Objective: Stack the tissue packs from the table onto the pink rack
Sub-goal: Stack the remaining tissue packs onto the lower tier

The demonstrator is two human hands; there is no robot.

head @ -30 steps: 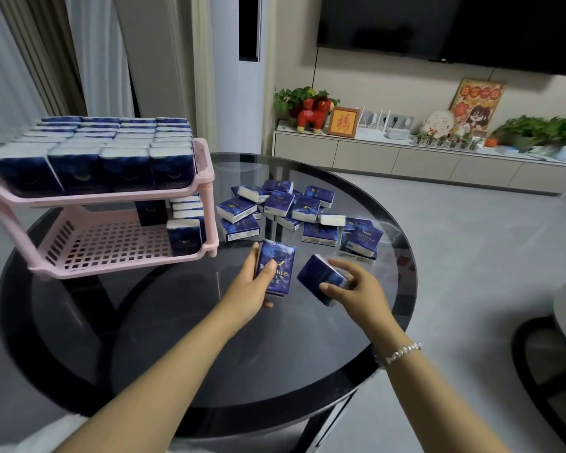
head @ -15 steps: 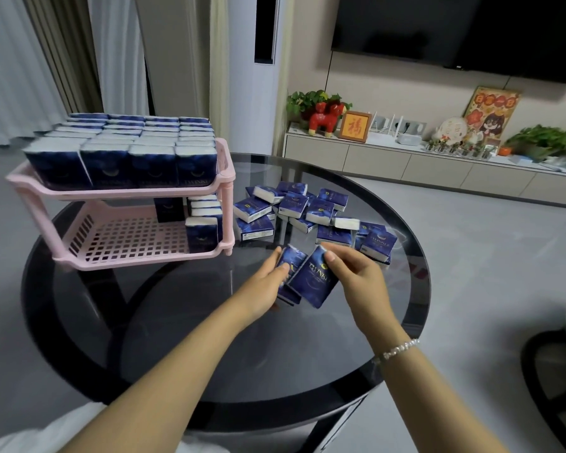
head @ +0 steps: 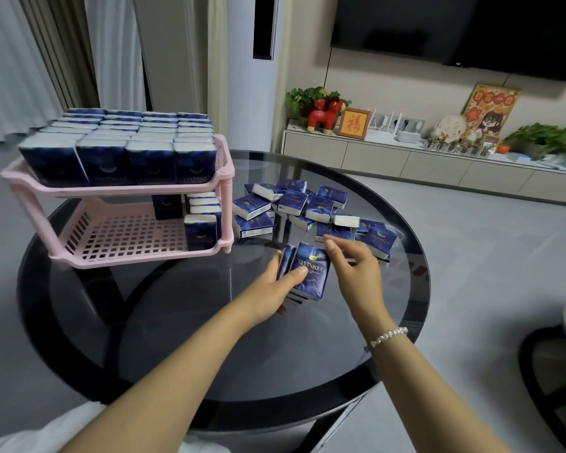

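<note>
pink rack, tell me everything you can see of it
The pink rack is a two-tier shelf that looks like plastic, with corner posts and a slotted grid floor. It stands upright on the left of the dark glass table. The top tier is packed with blue tissue packs on end in rows. The bottom tier is mostly bare, with a few packs at its right end. Neither hand touches it.

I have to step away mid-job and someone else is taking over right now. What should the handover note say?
Left hand: holds two tissue packs together above the table.
Right hand: open, holding nothing, beside those packs.
Pink rack: top shelf full; bottom shelf has a few packs at its right end.
Left: shelve the two held packs, then the loose pile on the table.
</note>
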